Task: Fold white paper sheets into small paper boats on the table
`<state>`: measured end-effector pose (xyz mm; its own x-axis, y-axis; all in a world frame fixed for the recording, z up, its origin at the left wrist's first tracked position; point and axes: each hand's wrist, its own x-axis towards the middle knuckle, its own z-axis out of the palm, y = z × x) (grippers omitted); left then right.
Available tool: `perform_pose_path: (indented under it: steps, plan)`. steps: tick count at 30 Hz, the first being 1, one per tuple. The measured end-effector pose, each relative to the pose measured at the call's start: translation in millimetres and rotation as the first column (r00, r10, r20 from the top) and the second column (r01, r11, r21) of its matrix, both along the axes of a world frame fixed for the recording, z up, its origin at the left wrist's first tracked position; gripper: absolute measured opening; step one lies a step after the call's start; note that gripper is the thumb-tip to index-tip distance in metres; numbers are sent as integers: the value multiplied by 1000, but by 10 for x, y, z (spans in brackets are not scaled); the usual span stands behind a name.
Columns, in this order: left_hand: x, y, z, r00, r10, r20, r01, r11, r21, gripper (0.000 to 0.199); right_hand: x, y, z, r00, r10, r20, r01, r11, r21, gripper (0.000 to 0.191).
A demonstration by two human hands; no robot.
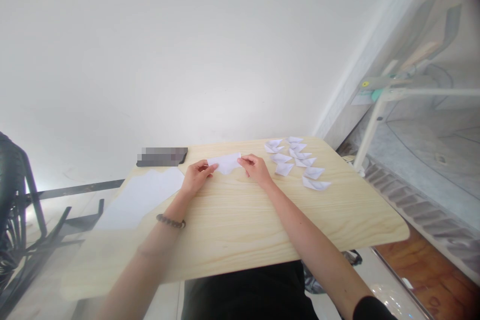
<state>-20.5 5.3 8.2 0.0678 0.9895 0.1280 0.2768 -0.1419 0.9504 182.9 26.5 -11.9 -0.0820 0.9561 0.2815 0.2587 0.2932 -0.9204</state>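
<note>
Spanning the gap between two bare hands, a folded white paper piece [224, 162] is located at the far half of a pale wood-grain table [232, 240]; whether it touches the tabletop cannot be told. The left hand [197, 176] is closed on its left end, thumb on the near face. The right hand [258, 169] pinches its right end between thumb and fingers. A dark beaded bracelet [171, 221] circles the left forearm. To the right lie several pointed, folded white paper shapes [298, 155] in loose rows. To the left, flat white paper [140, 197] lies near a dark rectangular object [162, 159], partly pixelated. A plain white wall [206, 60] stands behind.
</note>
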Motion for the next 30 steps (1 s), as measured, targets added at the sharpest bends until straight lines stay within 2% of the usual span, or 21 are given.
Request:
perform_pose_path:
  steps: [4, 8, 11, 15, 19, 24, 30]
  plan:
    - [-22, 24, -30, 995, 83, -53, -78, 993, 83, 29, -10, -15, 6, 995, 70, -69, -73, 996, -50, 34]
    - [-42, 57, -95, 1000, 24, -1, -23, 993, 116, 34, -40, -8, -11, 971, 139, -192, -161, 982, -103, 33]
    - [-49, 69, -132, 1000, 13, 6, -14, 991, 131, 38, -54, -3, -28, 971, 140, -192, -159, 984, -84, 32]
    - [-54, 65, -130, 999, 15, -47, -6, 980, 198, 37, -52, 2, -52, 989, 87, -121, -93, 995, -44, 24]
    - [-63, 51, -102, 973, 57, -224, 15, 951, 308, 25, -28, 24, -88, 999, 47, -13, -47, 999, 24, 17]
    - [-72, 55, -124, 864, 28, -502, 189, 907, 377, 21, 0, 44, -118, 993, 13, 121, -28, 992, 124, 17]
    - [-81, 67, -159, 768, 0, -641, 302, 882, 362, 23, 18, 38, -107, 951, 14, 310, -84, 973, 215, 16]
